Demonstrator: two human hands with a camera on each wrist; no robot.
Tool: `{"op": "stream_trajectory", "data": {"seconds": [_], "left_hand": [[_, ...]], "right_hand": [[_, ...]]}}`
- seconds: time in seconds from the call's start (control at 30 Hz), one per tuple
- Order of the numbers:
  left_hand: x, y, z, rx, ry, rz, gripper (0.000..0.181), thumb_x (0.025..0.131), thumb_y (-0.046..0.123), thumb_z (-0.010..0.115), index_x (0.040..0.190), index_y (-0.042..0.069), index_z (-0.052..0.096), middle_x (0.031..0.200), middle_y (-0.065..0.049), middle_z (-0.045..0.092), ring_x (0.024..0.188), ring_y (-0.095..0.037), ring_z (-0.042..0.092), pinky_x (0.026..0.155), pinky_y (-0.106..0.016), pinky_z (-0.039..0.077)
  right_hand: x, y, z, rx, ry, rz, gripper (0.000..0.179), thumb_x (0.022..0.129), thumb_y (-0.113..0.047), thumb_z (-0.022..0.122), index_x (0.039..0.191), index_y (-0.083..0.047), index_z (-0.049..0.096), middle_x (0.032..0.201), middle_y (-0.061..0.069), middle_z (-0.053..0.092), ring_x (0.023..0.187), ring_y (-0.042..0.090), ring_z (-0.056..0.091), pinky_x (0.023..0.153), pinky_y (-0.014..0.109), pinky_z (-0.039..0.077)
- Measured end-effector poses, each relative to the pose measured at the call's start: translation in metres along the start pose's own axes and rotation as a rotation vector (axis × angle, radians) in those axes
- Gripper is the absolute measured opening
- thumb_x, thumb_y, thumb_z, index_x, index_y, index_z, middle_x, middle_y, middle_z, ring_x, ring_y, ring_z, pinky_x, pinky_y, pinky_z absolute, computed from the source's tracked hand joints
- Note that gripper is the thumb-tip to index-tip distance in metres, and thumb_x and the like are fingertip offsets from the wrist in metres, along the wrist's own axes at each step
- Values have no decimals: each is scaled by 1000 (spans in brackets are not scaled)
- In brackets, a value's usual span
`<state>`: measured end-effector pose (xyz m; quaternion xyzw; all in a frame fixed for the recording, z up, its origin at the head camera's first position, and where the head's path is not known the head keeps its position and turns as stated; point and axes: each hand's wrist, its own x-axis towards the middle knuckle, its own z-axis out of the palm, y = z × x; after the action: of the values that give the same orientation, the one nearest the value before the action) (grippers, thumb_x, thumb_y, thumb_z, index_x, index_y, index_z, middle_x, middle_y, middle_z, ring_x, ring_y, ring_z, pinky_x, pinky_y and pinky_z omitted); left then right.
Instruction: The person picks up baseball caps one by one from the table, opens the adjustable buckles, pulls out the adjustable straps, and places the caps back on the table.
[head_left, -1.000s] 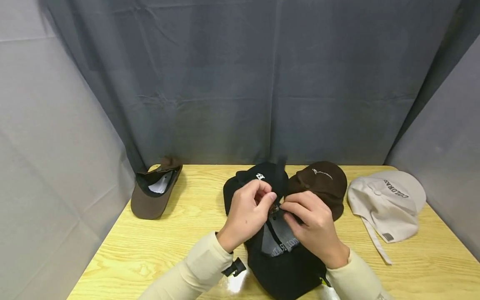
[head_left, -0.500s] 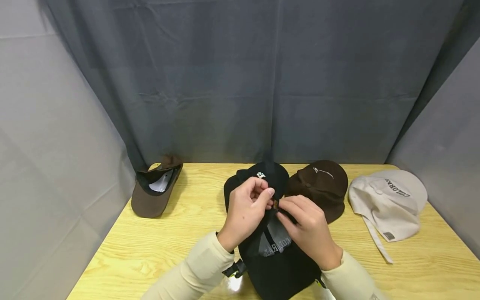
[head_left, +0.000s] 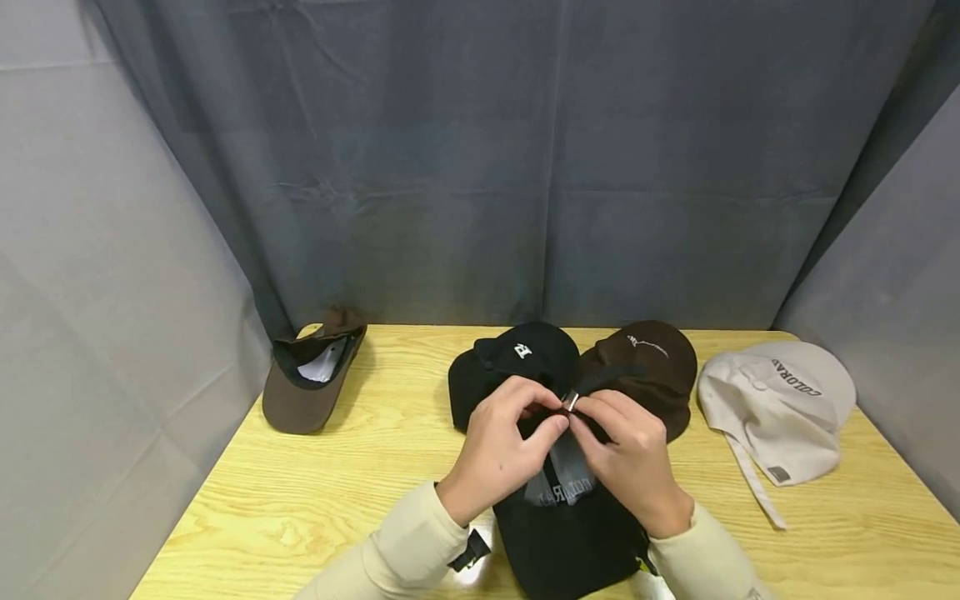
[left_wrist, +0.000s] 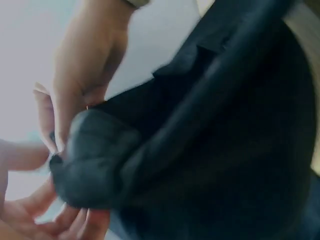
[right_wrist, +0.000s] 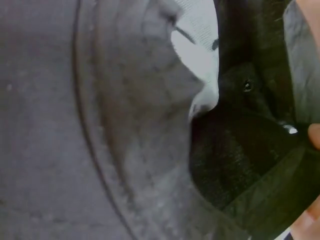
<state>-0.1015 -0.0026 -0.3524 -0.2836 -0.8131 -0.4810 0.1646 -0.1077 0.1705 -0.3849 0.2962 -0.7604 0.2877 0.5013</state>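
A black cap (head_left: pixel 562 550) is tipped with its brim toward me and its inside facing up. The lining shows grey lettering seen reversed. My left hand (head_left: pixel 501 446) and right hand (head_left: pixel 632 458) meet at its back strap, fingertips almost touching around a small metal buckle (head_left: pixel 572 401). Thumb and fingers of each hand pinch the strap there. A loose dark strap end (head_left: pixel 613 373) sticks out to the right above the right hand. In the left wrist view the cap's black fabric (left_wrist: pixel 225 150) is blurred, and fingers crowd its edge. The right wrist view looks into the cap's opening (right_wrist: pixel 240 155).
Behind the hands stand another black cap (head_left: pixel 525 354) with a white letter and a dark brown cap (head_left: pixel 652 367). A beige cap (head_left: pixel 780 408) with a hanging strap lies at the right. Another brown cap (head_left: pixel 307 408) rests at the left of the wooden table (head_left: pixel 360 492).
The hands have shifted slightly right and closer together at the buckle. The loose strap end, upright before, now points right. The held cap has swung left, then back right.
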Motion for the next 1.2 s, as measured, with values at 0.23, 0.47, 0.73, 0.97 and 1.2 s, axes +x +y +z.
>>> {"op": "stream_trajectory", "data": {"seconds": [0.23, 0.47, 0.73, 0.97, 1.2], "left_hand": [[-2, -8, 6, 135, 72, 136, 12, 86, 6, 73, 97, 10, 70, 91, 0, 67, 72, -8, 59, 65, -12, 48], [0, -10, 7, 212, 203, 253, 9, 85, 5, 74, 93, 10, 73, 86, 0, 69, 80, -9, 66, 72, -16, 53], [-1, -5, 8, 238, 200, 277, 8, 84, 5, 75, 91, 9, 75, 85, 0, 70, 78, -9, 67, 70, -13, 53], [-2, -6, 11, 242, 200, 276, 7, 86, 6, 74, 92, 9, 74, 86, 0, 70, 79, -9, 67, 71, -14, 53], [-2, -5, 13, 266, 198, 267, 11, 88, 8, 73, 98, 9, 72, 94, -1, 70, 89, -9, 70, 82, -19, 57]], "right_hand": [[2, -4, -5, 14, -50, 12, 36, 101, -33, 55, 86, -5, 73, 78, 4, 69, 70, 16, 63, 66, 26, 51], [4, -7, -5, -40, -12, 7, 36, 100, -33, 57, 88, -4, 74, 79, 6, 73, 69, 19, 69, 65, 31, 54], [6, -7, -3, -59, 30, -40, 31, 99, -28, 59, 83, -4, 72, 75, 5, 70, 67, 19, 67, 65, 32, 53], [7, -7, -3, -65, 52, -8, 32, 98, -28, 59, 82, -4, 72, 75, 5, 71, 68, 20, 68, 66, 33, 54], [5, -8, -1, -59, 39, -15, 32, 99, -29, 59, 83, -4, 72, 75, 5, 71, 68, 20, 68, 66, 33, 54]]}}
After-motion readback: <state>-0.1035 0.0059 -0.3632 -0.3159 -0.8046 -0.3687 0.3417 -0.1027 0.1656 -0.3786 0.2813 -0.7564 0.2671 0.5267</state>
